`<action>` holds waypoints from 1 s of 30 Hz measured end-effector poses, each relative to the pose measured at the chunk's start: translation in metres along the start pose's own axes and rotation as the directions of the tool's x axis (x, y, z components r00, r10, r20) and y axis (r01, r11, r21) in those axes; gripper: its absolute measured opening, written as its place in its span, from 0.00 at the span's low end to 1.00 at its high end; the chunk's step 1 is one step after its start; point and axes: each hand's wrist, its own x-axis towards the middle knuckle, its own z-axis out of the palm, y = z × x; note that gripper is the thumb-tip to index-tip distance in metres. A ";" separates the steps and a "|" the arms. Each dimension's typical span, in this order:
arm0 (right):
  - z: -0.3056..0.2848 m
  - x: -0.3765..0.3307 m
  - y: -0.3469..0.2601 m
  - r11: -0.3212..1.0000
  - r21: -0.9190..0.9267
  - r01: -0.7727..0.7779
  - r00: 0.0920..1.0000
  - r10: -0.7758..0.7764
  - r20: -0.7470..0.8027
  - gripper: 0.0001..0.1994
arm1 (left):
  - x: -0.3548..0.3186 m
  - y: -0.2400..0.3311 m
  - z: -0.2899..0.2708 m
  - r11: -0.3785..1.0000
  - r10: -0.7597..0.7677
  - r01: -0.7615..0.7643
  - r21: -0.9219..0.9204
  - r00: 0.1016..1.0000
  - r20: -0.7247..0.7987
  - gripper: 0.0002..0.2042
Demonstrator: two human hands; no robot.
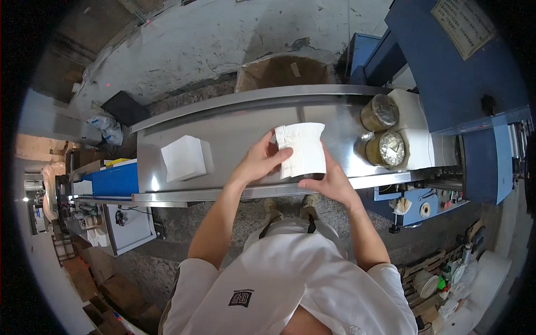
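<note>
Between my two hands is a stack of white paper sheets [303, 149], its layered edges facing up and slightly wavy. My left hand [261, 161] closes on its left side, the thumb lying across the front. At the lower right corner, my right hand [333, 183] grips the other side, its fingers partly hidden behind the paper. The stack is over the near half of a steel table [240, 125]; whether it touches the surface I cannot tell. Further left on the table lies another white stack of paper [184, 158].
Two round, plastic-wrapped containers [385, 148] stand at the table's right, beside more white paper stacks [417, 146]. A blue machine [463, 56] borders that end. Raised metal rims [251, 98] run along the table. Behind it sits an open cardboard box [243, 81]; a blue panel [114, 180] adjoins the left.
</note>
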 end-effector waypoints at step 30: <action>0.037 0.018 -0.077 0.827 -0.476 0.300 0.948 -0.312 0.056 0.38 | 0.009 -0.044 0.014 0.630 0.002 -0.076 -0.773 0.995 -0.097 0.30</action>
